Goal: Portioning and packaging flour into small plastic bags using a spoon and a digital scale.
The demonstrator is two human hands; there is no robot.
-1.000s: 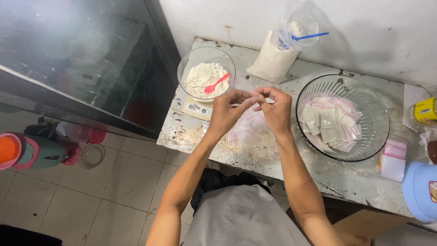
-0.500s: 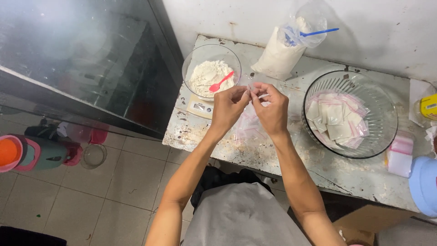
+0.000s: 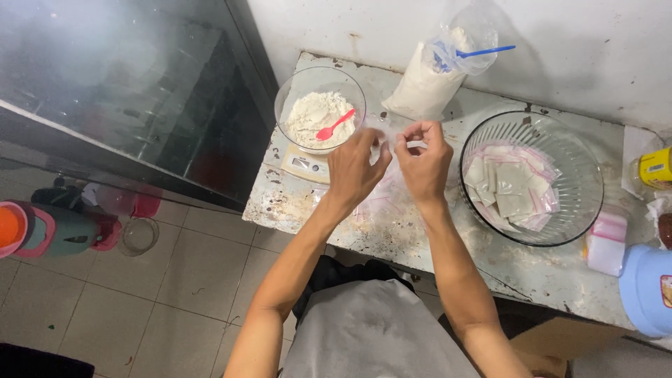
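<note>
Both hands met above the middle of the worn, flour-dusted white surface (image 3: 532, 273). The left hand (image 3: 355, 168) and the right hand (image 3: 424, 162) each pinched one end of a small clear plastic zip bag (image 3: 389, 148), fingers curled and thumbs pressed against it, so that the bag was stretched between them just off the surface. Under the hands lay a loose pile of empty clear zip bags with red seal strips (image 3: 378, 203), flat on the surface.

To the left of the hands, close by, a clear glass bowl of white powder (image 3: 319, 112) stood on a small white kitchen scale (image 3: 302, 166), and a red plastic spoon (image 3: 334, 126) rested in the powder with its handle pointing toward the right rim. Behind the hands, near the wall, a tall clear plastic sack of white powder (image 3: 428, 82) leaned with its top open; a blue plastic spoon handle (image 3: 486, 51) stuck out of its mouth.

To the right of the hands sat a large ribbed clear glass bowl (image 3: 581, 161) holding a heap of filled, flat powder packets with red seal strips (image 3: 511, 189). Further right, at the edge of the surface, were a roll of pink-striped plastic (image 3: 606, 243), a pale blue plastic lid (image 3: 645, 288) and a yellow-capped jar (image 3: 652, 169).
</note>
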